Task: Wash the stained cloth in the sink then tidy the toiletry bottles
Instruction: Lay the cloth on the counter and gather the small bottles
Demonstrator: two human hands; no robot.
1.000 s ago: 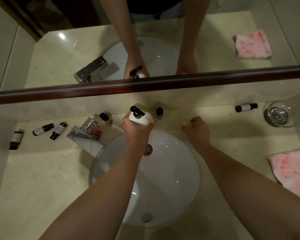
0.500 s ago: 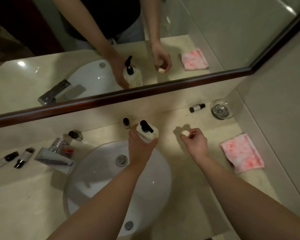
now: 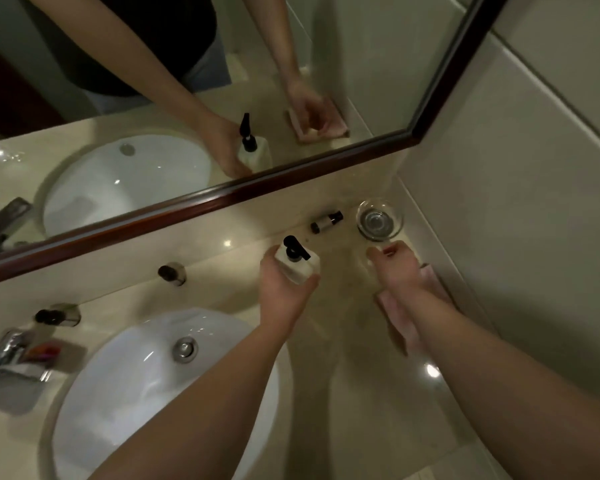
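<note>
The white sink (image 3: 132, 382) lies below-left of both hands. The pink stained cloth (image 3: 400, 317) lies under the right hand (image 3: 397, 268), whose curled fingers' grip cannot be told. The left hand (image 3: 283, 292) grasps a white pump bottle (image 3: 297, 263). A small dark-capped bottle (image 3: 326, 221) lies just beyond.

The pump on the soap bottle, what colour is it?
Black, on a cream pump bottle, seen in the head view.

Pink stained cloth (image 3: 400, 315) flat on worktop, right of white sink (image 3: 136, 382); small dark-capped bottles (image 3: 325, 221) along the back.
</note>
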